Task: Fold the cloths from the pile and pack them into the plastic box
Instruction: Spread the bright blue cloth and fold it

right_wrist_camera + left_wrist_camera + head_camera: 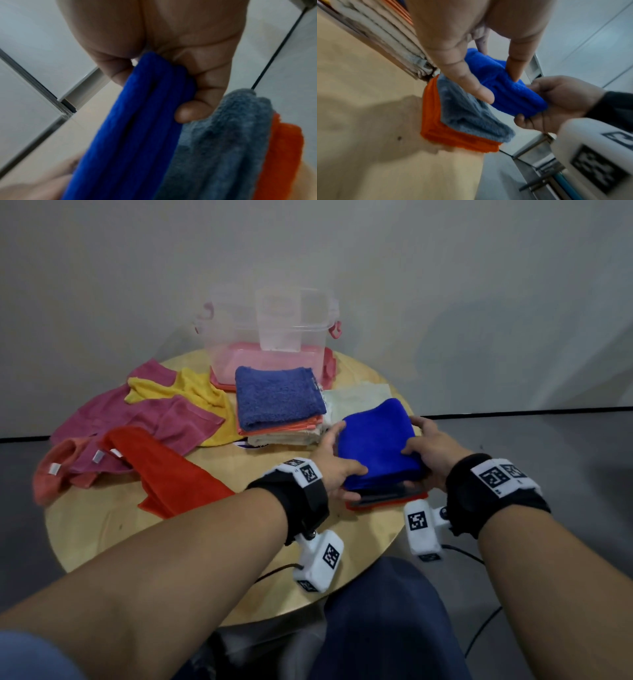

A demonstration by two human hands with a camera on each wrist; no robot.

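Observation:
A folded bright blue cloth (376, 440) is held between both hands at the table's right front. My left hand (337, 457) pinches its left edge, thumb on top. At the right edge my right hand (424, 446) grips it, thumb on top and fingers curled under. In the wrist views the blue cloth (501, 86) hangs just above a folded grey cloth (467, 116), which lies on a folded orange cloth (453, 138). The clear plastic box (239, 337) stands at the back of the table on its pink lid (329, 364).
A stack of folded cloths (277, 398), dark blue on top, sits in front of the box. A pale green cloth (356, 400) lies to its right. Unfolded magenta, yellow, red and salmon cloths (154, 419) cover the left of the round wooden table (102, 529).

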